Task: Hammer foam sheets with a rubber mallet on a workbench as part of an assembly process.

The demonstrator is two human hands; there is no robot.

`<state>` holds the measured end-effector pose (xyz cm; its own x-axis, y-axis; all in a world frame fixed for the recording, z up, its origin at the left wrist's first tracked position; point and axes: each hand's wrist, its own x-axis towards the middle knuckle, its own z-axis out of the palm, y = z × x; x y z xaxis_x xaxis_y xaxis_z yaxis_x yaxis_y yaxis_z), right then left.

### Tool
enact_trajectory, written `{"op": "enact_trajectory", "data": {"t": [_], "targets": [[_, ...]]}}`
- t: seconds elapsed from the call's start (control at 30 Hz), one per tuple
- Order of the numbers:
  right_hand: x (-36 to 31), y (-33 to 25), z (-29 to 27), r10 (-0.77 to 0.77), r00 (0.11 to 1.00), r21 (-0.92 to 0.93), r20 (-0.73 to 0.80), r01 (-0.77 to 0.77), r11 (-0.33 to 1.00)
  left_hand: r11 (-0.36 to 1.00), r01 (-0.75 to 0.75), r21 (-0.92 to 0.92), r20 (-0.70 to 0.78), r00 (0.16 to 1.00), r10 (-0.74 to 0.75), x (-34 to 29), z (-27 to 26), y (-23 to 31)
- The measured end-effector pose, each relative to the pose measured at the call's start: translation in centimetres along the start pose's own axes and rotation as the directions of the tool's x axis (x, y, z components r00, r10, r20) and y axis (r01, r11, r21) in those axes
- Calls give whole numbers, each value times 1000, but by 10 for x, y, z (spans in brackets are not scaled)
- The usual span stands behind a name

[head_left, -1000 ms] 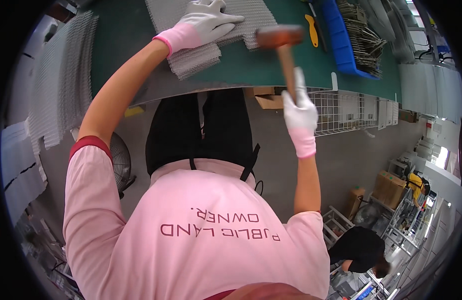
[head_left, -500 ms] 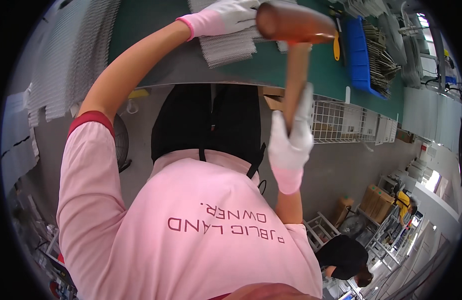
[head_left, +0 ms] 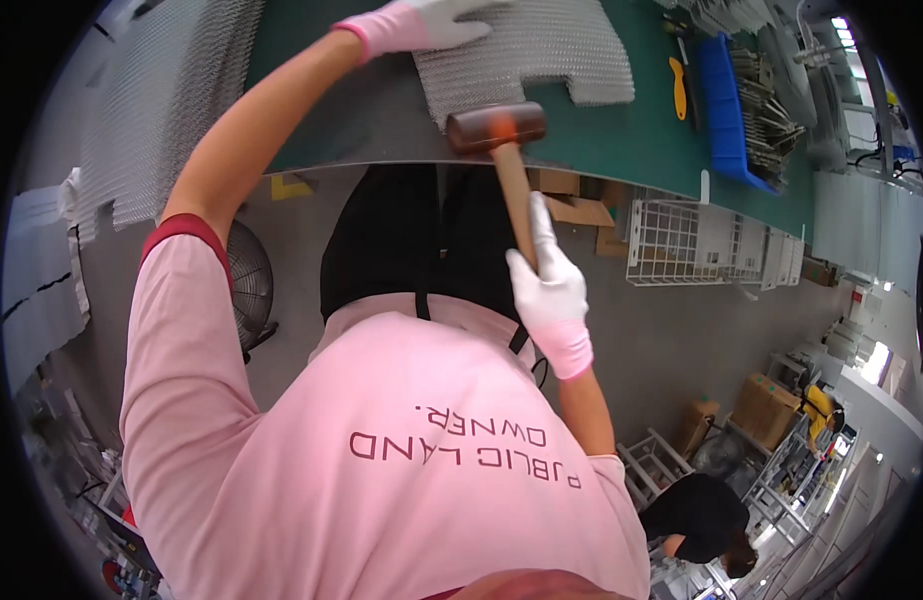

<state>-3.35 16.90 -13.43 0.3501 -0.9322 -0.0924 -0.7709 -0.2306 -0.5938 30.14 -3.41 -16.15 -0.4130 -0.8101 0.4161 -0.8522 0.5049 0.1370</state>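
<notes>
My left hand [head_left: 422, 22], in a white glove with a pink cuff, lies flat on a stack of grey metal mesh sheets [head_left: 542, 50] on the green table [head_left: 622, 140]. My right hand [head_left: 550, 290], gloved the same way, grips the wooden handle of a mallet. The mallet's brown head [head_left: 495, 128] sits at the near edge of the mesh stack, close to the table's front edge. My pink shirt and black apron fill the lower part of the view.
A blue bin [head_left: 727, 110] of metal parts and a yellow-handled tool [head_left: 679, 85] lie on the table to the right. A white wire rack [head_left: 682, 240] stands under it. More mesh sheets [head_left: 152, 110] lie left, a fan [head_left: 250, 290] below. Another person [head_left: 697, 515] works lower right.
The mallet was lifted up toward the camera half a second ago and has now come down onto the near edge of the mesh. My left hand stays on the mesh.
</notes>
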Motion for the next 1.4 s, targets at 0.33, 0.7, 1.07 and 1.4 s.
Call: {"op": "enact_trajectory", "data": {"t": [0.33,0.7,1.07,1.4], "targets": [[-29,69,-82,409,897,462,-167,-295,836,972,72,222,325,935,-144,-17,-54,45],[-23,77,-71,469,867,520,-166,-327,789,879,318,356,471,751,-462,35,-18,140],[12,91,-83,188,944,374,-269,-78,924,916,380,131,497,774,-392,64,-25,85],[72,113,-115,-203,903,80,-378,250,965,983,55,176,152,985,-82,-7,7,62]]}}
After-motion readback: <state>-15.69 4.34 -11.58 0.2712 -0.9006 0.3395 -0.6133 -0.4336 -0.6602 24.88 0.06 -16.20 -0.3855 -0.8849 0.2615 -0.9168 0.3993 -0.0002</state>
